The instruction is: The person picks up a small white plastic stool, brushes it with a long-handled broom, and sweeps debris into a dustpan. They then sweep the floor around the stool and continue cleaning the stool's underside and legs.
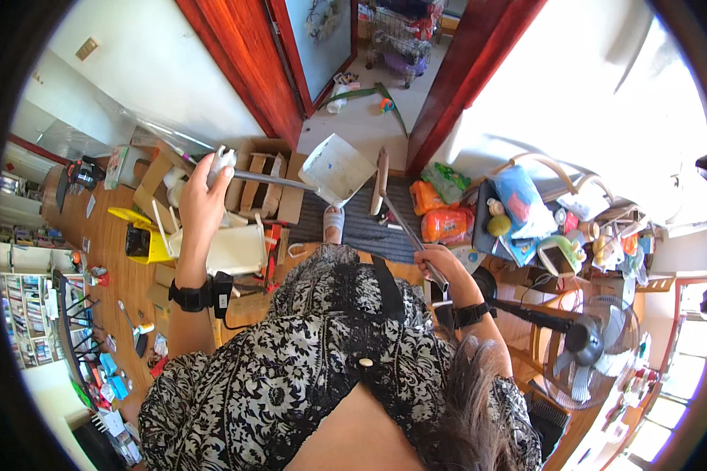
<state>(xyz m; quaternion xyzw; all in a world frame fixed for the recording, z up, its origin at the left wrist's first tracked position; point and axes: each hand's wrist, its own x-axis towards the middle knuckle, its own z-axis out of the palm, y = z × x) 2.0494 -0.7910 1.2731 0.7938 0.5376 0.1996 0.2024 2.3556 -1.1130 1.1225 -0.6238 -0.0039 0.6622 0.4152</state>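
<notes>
A: Where are the dustpan (327, 174) and the broom (382, 182)?

B: Both appear over the far edge of the dark mat (398, 228), the dustpan toward its left, the broom head just beside it. I can't tell whether either touches down.

A: And the hands?

B: The left hand (199, 193), out left of the mat, has its fingers wrapped round the pale top of the dustpan's pole. The right hand (441, 265), off the mat's near right corner, has its fingers closed round the broom's pole.

A: How would you work the pair well?

B: I'd keep the pan's lip flat, facing the broom, and hold it steady while the right hand makes short, low strokes. The pan looks tilted, so I'd level it before loading it.

A: Any hazards?

B: The slippered foot (334, 225) on the mat could be caught, and the orange bags (448, 222) right of the mat could limit a wide swing.
</notes>
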